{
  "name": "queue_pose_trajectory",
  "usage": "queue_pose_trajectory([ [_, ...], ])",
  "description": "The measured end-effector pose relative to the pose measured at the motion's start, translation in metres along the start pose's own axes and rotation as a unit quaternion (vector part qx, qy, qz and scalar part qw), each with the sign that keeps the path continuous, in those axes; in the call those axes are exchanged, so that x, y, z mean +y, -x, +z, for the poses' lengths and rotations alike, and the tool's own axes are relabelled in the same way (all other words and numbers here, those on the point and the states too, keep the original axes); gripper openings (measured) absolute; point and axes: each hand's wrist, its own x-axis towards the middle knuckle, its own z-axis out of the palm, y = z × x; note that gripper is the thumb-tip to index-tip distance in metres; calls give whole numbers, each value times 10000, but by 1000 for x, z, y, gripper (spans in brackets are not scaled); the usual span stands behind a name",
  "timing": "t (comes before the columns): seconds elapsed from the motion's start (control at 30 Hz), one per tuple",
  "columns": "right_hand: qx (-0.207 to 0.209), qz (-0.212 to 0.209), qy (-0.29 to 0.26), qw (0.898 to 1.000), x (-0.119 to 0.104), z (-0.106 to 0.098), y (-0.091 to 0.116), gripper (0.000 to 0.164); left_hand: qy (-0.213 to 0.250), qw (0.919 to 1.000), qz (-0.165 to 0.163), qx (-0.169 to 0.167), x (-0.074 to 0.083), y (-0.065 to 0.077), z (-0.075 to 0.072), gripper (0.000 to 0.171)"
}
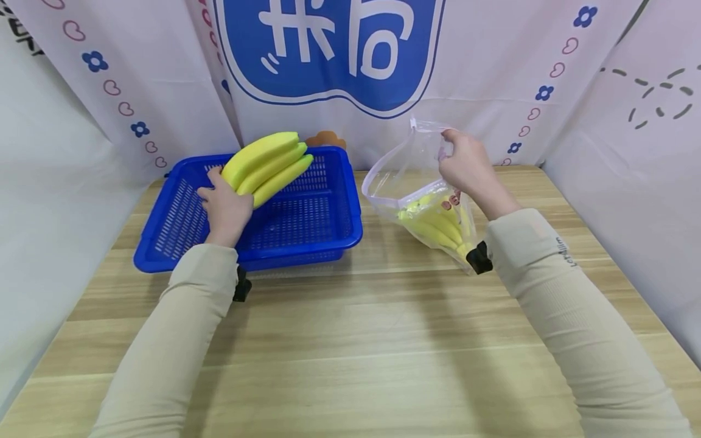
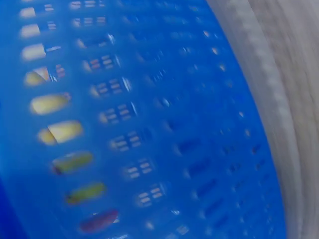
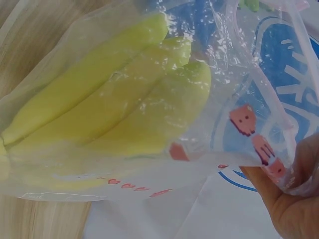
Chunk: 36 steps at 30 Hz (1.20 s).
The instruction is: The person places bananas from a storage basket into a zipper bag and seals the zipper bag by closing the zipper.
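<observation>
Holding the three-finger banana bunch (image 1: 268,167) over the blue plastic basket (image 1: 301,250), your left grip (image 1: 227,210) wraps its near end; you can't tell from the view whether the bunch's underside touches the basket. Your right grip (image 1: 471,167), to the right of the basket, pinches the upper edge of a clear zip bag (image 1: 420,193), whose mouth gapes toward the basket. Inside that bag lies a second banana bunch (image 1: 432,225), stem end down, with the bag's bottom on the counter (image 1: 350,340), also right of the basket. Judging by this, you look about halfway through: one bunch is bagged, while the one in your left grip is not yet in, and the zip has not been closed. The basket shows no other fruit.

As for writing, big white characters fill the blue emblem (image 1: 339,73) on the cloth behind the basket, but its top is cropped, so you can't read it whole. Your right sleeve (image 1: 537,255) carries small dark lettering, seemingly starting "Let". The bag's red prints show little animal faces and hearts; any words there are too small to make out.
</observation>
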Motion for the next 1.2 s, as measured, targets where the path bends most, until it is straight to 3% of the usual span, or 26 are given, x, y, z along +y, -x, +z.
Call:
queue_pose_trajectory([
  [0.63,-18,-62,27,10000,-1,0,-2,57,365,9935,1082,42,43,27,22,67],
  [0.97,-41,-67,23,10000,-1,1,-2,56,458,9882,1455,-132,59,39,34,63],
  [1.2,-21,-95,6,10000,-1,2,-2,56,540,9858,1588,-39,66,46,39,62],
])
